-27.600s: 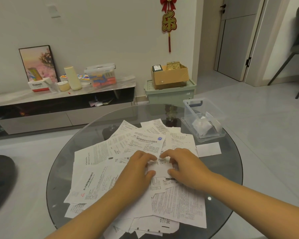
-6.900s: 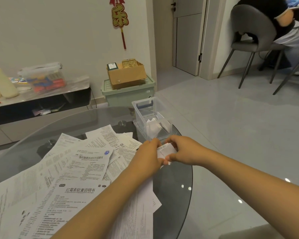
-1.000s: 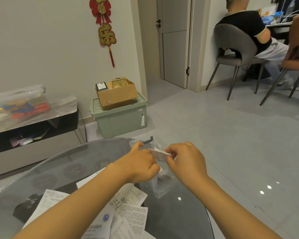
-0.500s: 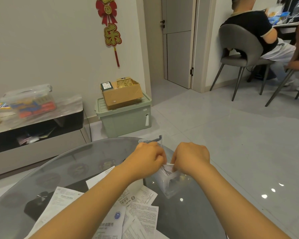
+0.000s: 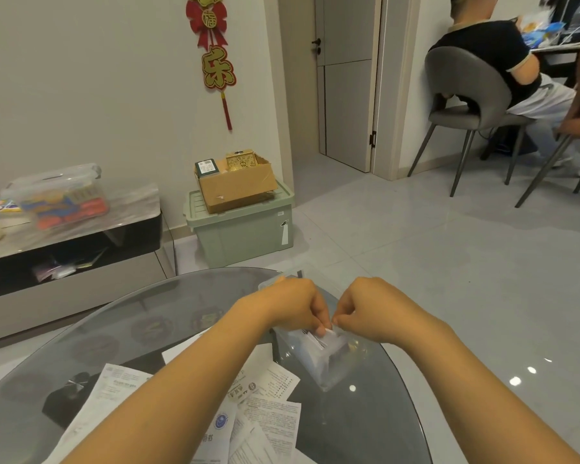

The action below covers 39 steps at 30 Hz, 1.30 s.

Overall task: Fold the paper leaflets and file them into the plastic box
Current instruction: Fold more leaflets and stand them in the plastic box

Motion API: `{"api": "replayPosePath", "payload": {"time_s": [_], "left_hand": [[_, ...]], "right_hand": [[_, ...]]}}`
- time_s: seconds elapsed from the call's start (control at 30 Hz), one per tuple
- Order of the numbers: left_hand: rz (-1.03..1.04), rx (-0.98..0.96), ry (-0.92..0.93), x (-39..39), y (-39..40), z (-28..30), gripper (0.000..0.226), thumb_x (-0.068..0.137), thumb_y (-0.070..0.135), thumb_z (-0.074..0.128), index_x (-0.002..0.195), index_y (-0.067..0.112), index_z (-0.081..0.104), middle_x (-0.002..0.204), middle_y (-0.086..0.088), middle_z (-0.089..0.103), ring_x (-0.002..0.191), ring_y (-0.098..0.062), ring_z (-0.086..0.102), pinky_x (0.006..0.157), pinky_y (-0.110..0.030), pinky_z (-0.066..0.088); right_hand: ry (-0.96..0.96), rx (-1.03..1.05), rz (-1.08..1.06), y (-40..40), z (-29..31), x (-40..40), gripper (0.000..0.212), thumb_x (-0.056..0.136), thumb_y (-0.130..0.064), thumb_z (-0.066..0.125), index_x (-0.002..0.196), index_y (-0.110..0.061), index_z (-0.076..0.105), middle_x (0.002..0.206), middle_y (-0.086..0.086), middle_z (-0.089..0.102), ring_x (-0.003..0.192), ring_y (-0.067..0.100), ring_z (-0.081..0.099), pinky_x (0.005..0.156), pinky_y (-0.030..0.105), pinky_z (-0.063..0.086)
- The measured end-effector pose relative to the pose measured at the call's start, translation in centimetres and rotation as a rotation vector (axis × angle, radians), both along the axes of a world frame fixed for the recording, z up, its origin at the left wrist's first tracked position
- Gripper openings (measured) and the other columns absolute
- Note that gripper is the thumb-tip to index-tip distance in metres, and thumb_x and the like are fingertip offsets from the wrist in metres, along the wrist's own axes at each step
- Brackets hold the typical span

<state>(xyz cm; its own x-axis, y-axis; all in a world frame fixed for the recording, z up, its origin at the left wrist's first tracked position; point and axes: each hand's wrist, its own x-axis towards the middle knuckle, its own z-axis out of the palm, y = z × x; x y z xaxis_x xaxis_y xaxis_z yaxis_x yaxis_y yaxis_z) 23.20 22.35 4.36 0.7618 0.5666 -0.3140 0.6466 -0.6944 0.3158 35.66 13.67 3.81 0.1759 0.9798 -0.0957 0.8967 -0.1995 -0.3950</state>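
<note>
Two bare forearms reach forward from the near edge and converge at the centre. The left hand (image 5: 292, 306) and right hand (image 5: 370, 308) sit knuckles up, almost touching, fingers curled downward. Fingertips (image 5: 320, 330) of both hands pinch together at the same spot between them.

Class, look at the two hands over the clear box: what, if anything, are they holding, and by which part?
Both the left hand and right hand pinch one folded leaflet by its top edge, lowering it into the plastic box.
</note>
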Motion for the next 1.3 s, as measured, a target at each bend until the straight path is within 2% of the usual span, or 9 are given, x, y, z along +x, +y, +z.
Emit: {"api": "replayPosePath", "payload": {"time_s": [0.1,0.17,0.23,0.3,0.47,0.67,0.93,1.07,1.3], "left_hand": [[-0.017,-0.004,0.077,0.1,-0.1,0.0,0.015,0.087,0.033,0.061,0.095,0.034,0.073,0.066,0.024,0.055,0.069,-0.001,0.05,0.067,-0.009,0.036],[-0.003,-0.01,0.129,0.0,-0.2,-0.2,0.021,0.084,0.041,0.055,0.068,0.041,0.069,0.076,0.02,0.059,0.093,-0.009,0.049,0.096,-0.028,0.033],[0.0,0.032,0.178,0.0,-0.1,-0.5,0.027,0.072,0.047,0.045,0.054,0.042,0.064,0.093,0.012,0.059,0.112,-0.02,0.041,0.105,-0.043,0.024],[-0.023,0.057,0.225,0.3,-0.5,-0.6,0.029,0.071,0.046,0.038,0.066,0.04,0.066,0.107,0.007,0.054,0.117,-0.021,0.034,0.103,-0.043,0.02],[-0.134,0.095,0.328,0.9,-1.5,-0.3,0.028,0.095,0.018,0.036,0.087,0.013,0.062,0.096,-0.008,0.058,0.11,-0.022,0.043,0.109,-0.041,0.008],[-0.004,-0.007,0.339,1.3,-1.5,-0.1,0.035,0.099,0.031,0.025,0.094,0.02,0.058,0.098,0.001,0.049,0.104,-0.02,0.03,0.105,-0.038,0.017],[0.042,-0.048,0.165,0.3,-1.5,0.2,0.034,0.096,0.029,0.037,0.11,0.031,0.067,0.124,0.005,0.059,0.119,-0.017,0.046,0.105,-0.034,0.031],[0.072,-0.065,0.052,-0.4,-1.2,-0.2,0.045,0.079,0.041,0.033,0.106,0.037,0.069,0.124,0.008,0.061,0.12,-0.02,0.046,0.104,-0.04,0.037],[0.003,0.07,0.024,-1.0,-0.9,0.2,0.044,0.098,0.02,0.026,0.114,0.033,0.065,0.136,0.007,0.053,0.134,-0.013,0.033,0.118,-0.04,-0.002]], "right_hand": [[0.077,0.048,0.052,-1.0,-0.2,0.8,0.018,0.083,-0.025,0.056,0.087,-0.021,0.073,0.082,-0.002,0.065,0.073,0.014,0.061,0.064,0.024,0.05],[0.16,0.027,0.133,-1.7,-0.5,1.3,0.014,0.081,-0.035,0.06,0.091,-0.035,0.07,0.104,-0.007,0.059,0.092,0.007,0.054,0.078,0.024,0.049],[0.173,0.008,0.222,-2.3,-0.8,1.6,0.027,0.08,-0.041,0.064,0.106,-0.034,0.067,0.121,-0.014,0.051,0.109,0.0,0.036,0.09,0.021,0.039],[0.138,0.013,0.263,-2.6,-1.1,1.6,0.038,0.08,-0.042,0.067,0.115,-0.027,0.064,0.124,-0.017,0.045,0.112,-0.001,0.027,0.092,0.019,0.035],[0.143,0.071,0.265,-2.6,-1.5,1.4,0.038,0.08,-0.039,0.068,0.114,-0.022,0.065,0.122,-0.015,0.045,0.11,0.0,0.025,0.089,0.016,0.031],[0.125,0.06,0.259,-2.4,-1.7,1.3,0.041,0.084,-0.026,0.063,0.124,-0.023,0.055,0.127,-0.012,0.039,0.115,0.004,0.027,0.094,0.019,0.036],[0.144,0.141,0.2,-2.4,-2.1,1.2,0.043,0.083,-0.023,0.064,0.124,-0.027,0.053,0.121,-0.009,0.043,0.106,0.0,0.03,0.09,0.018,0.036],[0.157,0.202,0.158,-2.5,-2.3,0.8,0.04,0.082,-0.025,0.067,0.12,-0.027,0.054,0.112,-0.011,0.044,0.101,0.001,0.033,0.088,0.016,0.036],[0.137,0.303,0.112,-2.9,-2.8,-0.6,0.039,0.084,-0.024,0.068,0.121,-0.021,0.057,0.113,-0.011,0.049,0.117,0.005,0.034,0.091,0.016,0.039]]}}
